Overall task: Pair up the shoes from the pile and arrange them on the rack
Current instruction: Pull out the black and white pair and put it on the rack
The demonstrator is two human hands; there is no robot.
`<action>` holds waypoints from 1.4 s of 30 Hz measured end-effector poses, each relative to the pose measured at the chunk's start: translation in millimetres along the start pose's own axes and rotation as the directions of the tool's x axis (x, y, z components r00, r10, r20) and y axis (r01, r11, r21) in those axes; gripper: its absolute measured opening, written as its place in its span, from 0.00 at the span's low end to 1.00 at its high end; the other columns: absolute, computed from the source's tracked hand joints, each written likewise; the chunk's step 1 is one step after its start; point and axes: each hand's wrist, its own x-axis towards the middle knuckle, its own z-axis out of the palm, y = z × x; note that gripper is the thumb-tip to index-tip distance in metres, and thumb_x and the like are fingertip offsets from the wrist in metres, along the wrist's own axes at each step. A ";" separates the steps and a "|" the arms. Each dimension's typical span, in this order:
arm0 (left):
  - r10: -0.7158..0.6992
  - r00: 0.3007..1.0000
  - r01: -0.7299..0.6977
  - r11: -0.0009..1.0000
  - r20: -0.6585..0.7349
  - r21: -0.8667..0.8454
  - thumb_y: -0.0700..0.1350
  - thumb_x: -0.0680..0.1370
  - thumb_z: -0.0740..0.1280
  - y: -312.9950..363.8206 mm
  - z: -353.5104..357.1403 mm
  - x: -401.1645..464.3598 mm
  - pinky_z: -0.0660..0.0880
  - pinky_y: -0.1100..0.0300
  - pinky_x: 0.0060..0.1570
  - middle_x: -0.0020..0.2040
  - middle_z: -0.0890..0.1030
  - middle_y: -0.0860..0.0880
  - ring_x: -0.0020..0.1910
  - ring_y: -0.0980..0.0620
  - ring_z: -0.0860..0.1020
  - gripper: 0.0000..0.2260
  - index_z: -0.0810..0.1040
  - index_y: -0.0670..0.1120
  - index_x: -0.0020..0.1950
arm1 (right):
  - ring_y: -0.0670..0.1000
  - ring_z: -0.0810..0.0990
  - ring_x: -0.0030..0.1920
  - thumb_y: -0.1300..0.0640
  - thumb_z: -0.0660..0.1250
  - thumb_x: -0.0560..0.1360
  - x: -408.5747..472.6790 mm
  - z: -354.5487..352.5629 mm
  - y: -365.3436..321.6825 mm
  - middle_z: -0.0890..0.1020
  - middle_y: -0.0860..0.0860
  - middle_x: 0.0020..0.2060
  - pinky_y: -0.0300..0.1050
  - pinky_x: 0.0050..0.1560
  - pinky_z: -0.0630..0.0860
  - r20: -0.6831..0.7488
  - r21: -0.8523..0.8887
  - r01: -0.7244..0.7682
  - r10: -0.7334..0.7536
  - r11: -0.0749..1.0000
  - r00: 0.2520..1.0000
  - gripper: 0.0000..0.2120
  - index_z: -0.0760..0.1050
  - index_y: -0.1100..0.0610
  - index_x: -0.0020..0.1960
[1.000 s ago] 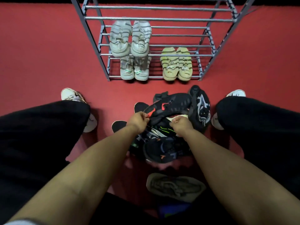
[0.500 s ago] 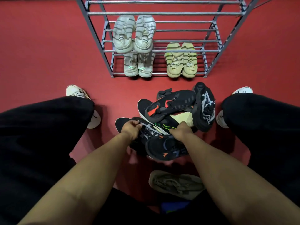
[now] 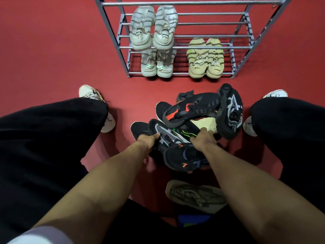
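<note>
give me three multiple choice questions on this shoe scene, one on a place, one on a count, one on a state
1. Where does the yellow-green pair of shoes sit?
A. right part of the grey metal rack's bottom shelf
B. on the red floor beside the pile
C. on the rack's top bars

2. How many pairs stand on the rack?
A. one
B. three
C. five

3. What is the left hand doing?
A. resting flat on the floor
B. holding the black sneaker with the grey-white mesh pattern, thumb on top
C. gripping a rack bar

Answers:
1. A: it stands on the lowest bars, right of the grey pair with green tabs.
2. B: that grey pair, the pale grey pair a shelf above it, and the yellow-green pair.
3. B: its grip closes on the sneaker at the pile's near left.
</note>
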 end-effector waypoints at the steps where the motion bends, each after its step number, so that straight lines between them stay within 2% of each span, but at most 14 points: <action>1: -0.001 1.000 0.001 1.000 0.001 -0.015 0.46 0.75 0.71 3.5 4.1 -0.1 0.79 0.56 0.36 0.40 0.81 0.44 0.34 0.47 0.78 0.10 0.78 0.40 0.50 | 0.64 0.75 0.61 0.48 0.65 0.75 -0.1 -2.9 1.8 0.65 0.60 0.69 0.49 0.48 0.70 0.008 0.010 -0.005 0.005 1.000 1.000 0.26 0.65 0.59 0.67; 4: 0.037 0.998 -0.040 0.997 -0.045 -0.071 0.47 0.77 0.68 17.6 11.2 -6.8 0.79 0.45 0.48 0.50 0.81 0.41 0.43 0.43 0.80 0.12 0.76 0.41 0.56 | 0.63 0.70 0.66 0.48 0.65 0.76 -4.6 -9.1 0.5 0.67 0.61 0.69 0.54 0.57 0.73 -0.077 -0.033 0.052 -0.054 0.998 0.996 0.25 0.66 0.59 0.68; 7: 0.161 0.982 -0.160 0.987 -0.096 0.021 0.52 0.77 0.67 34.4 3.3 -11.6 0.80 0.47 0.48 0.50 0.81 0.43 0.48 0.41 0.81 0.13 0.75 0.43 0.51 | 0.61 0.70 0.66 0.48 0.63 0.76 -14.8 -12.9 -17.0 0.73 0.57 0.65 0.55 0.63 0.71 -0.224 -0.045 0.315 -0.317 0.948 0.922 0.23 0.68 0.55 0.69; 11: 0.328 0.940 -0.333 0.942 -0.094 -0.046 0.52 0.74 0.69 65.0 -25.8 -12.4 0.81 0.40 0.46 0.45 0.83 0.42 0.44 0.41 0.82 0.11 0.76 0.46 0.41 | 0.61 0.70 0.67 0.46 0.65 0.76 -27.7 -10.7 -50.4 0.75 0.56 0.66 0.51 0.68 0.66 -0.124 0.066 0.523 -0.513 0.850 0.850 0.26 0.69 0.53 0.71; 13: 0.409 0.912 -0.410 0.903 -0.038 -0.131 0.48 0.77 0.68 86.1 -38.3 -27.3 0.81 0.50 0.39 0.41 0.82 0.43 0.36 0.46 0.80 0.08 0.75 0.47 0.41 | 0.58 0.74 0.65 0.48 0.67 0.75 -33.2 -10.3 -60.6 0.78 0.55 0.64 0.51 0.67 0.69 -0.077 0.248 0.509 -0.507 0.825 0.859 0.25 0.70 0.53 0.70; 16: 0.484 0.873 -0.469 0.866 0.056 -0.172 0.45 0.79 0.67 110.2 -48.8 -46.4 0.79 0.59 0.30 0.38 0.81 0.46 0.29 0.52 0.79 0.06 0.75 0.47 0.42 | 0.53 0.82 0.53 0.58 0.68 0.77 -41.2 -17.0 -70.8 0.82 0.55 0.56 0.45 0.55 0.78 0.060 0.619 0.362 -0.502 0.697 0.863 0.20 0.71 0.57 0.68; 19: 0.513 0.854 -0.486 0.848 0.091 -0.213 0.45 0.79 0.66 118.8 -53.5 -57.2 0.78 0.60 0.28 0.38 0.82 0.46 0.29 0.53 0.80 0.06 0.76 0.46 0.44 | 0.44 0.81 0.42 0.62 0.66 0.78 -49.2 -34.9 -73.5 0.82 0.51 0.51 0.28 0.31 0.73 0.123 0.673 0.322 -0.530 0.666 0.839 0.18 0.71 0.55 0.67; 22: 0.503 0.850 -0.451 0.847 0.153 -0.280 0.46 0.80 0.65 121.3 -53.1 -64.7 0.78 0.61 0.30 0.37 0.84 0.49 0.31 0.53 0.82 0.06 0.78 0.45 0.46 | 0.41 0.83 0.42 0.62 0.64 0.79 -50.7 -49.1 -66.2 0.84 0.47 0.48 0.28 0.33 0.73 0.189 0.686 0.304 -0.565 0.662 0.803 0.11 0.76 0.55 0.60; 26: 0.501 0.842 -0.366 0.803 0.199 -0.471 0.49 0.78 0.66 122.7 -47.3 -66.3 0.79 0.51 0.51 0.44 0.85 0.51 0.38 0.52 0.79 0.04 0.77 0.50 0.50 | 0.36 0.81 0.30 0.63 0.63 0.80 -54.7 -65.0 -61.4 0.83 0.47 0.42 0.28 0.26 0.70 0.109 0.769 0.277 -0.544 0.576 0.832 0.10 0.77 0.56 0.59; 28: 0.483 0.846 -0.361 0.831 0.226 -0.423 0.51 0.76 0.68 121.8 -44.3 -67.4 0.76 0.48 0.57 0.53 0.82 0.52 0.48 0.51 0.78 0.09 0.75 0.52 0.55 | 0.36 0.80 0.28 0.64 0.63 0.80 -54.0 -72.0 -65.7 0.82 0.47 0.41 0.29 0.23 0.69 0.013 0.830 0.262 -0.487 0.492 0.873 0.09 0.76 0.57 0.59; 30: 0.407 0.858 -0.352 0.910 0.313 -0.219 0.52 0.74 0.71 115.1 -39.5 -72.0 0.77 0.49 0.53 0.57 0.81 0.52 0.55 0.49 0.78 0.18 0.73 0.53 0.63 | 0.40 0.80 0.29 0.63 0.63 0.80 -53.3 -79.6 -71.1 0.82 0.49 0.40 0.32 0.23 0.70 -0.062 0.872 0.254 -0.422 0.418 0.905 0.07 0.76 0.57 0.57; 34: 0.314 0.844 -0.336 0.941 0.435 -0.028 0.47 0.73 0.73 92.5 -20.6 -79.5 0.78 0.55 0.42 0.49 0.84 0.50 0.44 0.52 0.81 0.19 0.75 0.50 0.63 | 0.50 0.84 0.42 0.58 0.66 0.79 -47.1 -89.2 -73.0 0.86 0.51 0.47 0.42 0.38 0.79 -0.030 0.939 0.146 -0.348 0.313 0.937 0.07 0.78 0.55 0.57; 39: 0.350 0.847 -0.341 0.935 0.401 -0.097 0.43 0.75 0.71 77.5 -2.4 -74.4 0.72 0.65 0.25 0.39 0.81 0.48 0.28 0.55 0.77 0.04 0.76 0.48 0.47 | 0.46 0.74 0.33 0.48 0.67 0.78 -48.4 -84.1 -64.3 0.81 0.47 0.39 0.38 0.28 0.68 0.036 0.878 0.120 -0.312 0.463 0.949 0.09 0.79 0.52 0.51; 42: 0.326 0.849 -0.312 0.945 0.415 -0.104 0.45 0.77 0.68 76.2 -1.1 -73.2 0.70 0.66 0.25 0.37 0.80 0.49 0.26 0.56 0.74 0.05 0.76 0.49 0.42 | 0.49 0.75 0.37 0.42 0.64 0.77 -43.0 -89.0 -53.9 0.80 0.47 0.42 0.43 0.33 0.71 -0.135 0.813 0.200 -0.158 0.547 0.978 0.14 0.79 0.51 0.50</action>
